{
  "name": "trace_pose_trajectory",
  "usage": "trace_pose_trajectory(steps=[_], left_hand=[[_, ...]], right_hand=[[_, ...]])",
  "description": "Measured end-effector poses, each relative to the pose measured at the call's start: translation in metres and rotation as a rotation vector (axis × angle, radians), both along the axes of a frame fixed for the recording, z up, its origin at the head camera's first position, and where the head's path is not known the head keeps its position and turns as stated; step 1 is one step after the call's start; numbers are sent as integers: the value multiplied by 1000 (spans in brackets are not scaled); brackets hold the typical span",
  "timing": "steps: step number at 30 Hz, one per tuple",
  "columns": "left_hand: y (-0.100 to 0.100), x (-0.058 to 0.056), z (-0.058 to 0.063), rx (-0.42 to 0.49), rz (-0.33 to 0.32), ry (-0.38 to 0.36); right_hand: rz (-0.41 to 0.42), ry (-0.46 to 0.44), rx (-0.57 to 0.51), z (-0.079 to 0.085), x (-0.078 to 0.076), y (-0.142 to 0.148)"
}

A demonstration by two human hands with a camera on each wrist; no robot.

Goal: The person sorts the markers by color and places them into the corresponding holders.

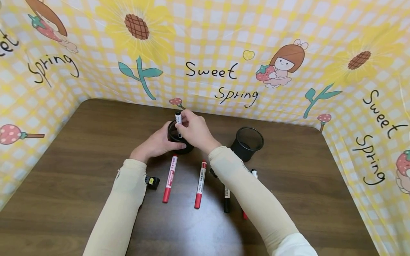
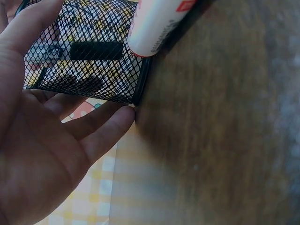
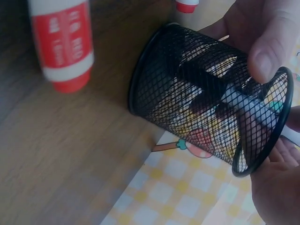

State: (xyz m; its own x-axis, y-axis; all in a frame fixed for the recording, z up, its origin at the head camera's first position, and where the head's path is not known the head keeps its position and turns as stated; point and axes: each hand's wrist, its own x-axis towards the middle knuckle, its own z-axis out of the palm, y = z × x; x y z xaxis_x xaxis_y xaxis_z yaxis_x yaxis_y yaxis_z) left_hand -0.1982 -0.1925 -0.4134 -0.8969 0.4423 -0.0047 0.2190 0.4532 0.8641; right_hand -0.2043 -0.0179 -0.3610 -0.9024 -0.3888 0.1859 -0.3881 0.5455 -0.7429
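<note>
Marker (image 1: 179, 125), partly inside cup (image 3: 192, 115), pinched by right hand (image 1: 196, 131); left hand (image 1: 157, 143) grips cup. We judge marker light, stiff; hold mid-barrel.

Near the frame's centre, the left hand (image 1: 158, 141) is gripping a black pen cup (image 1: 184, 150), the right hand (image 1: 196, 131) is pinching a white marker (image 1: 179, 123) partway inside it, red-capped markers (image 1: 171, 177) are lying below, and another cup (image 1: 242, 151) is standing farther right.

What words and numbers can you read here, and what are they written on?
"Sweet Spring": checked cloth, middle.
"Sweet Spring": checked cloth, picture's right.
"Spring", below a cut-off "eet": checked cloth, picture's left.
Held marker and table markers: print too small or blurred to read surely.
</note>
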Motion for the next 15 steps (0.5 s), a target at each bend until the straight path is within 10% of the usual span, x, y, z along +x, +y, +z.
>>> trace_pose_trajectory(steps=[15], left_hand=[[1,1,1,36,-34,19]], right_hand=[[0,-3,120,2,-2,-14]])
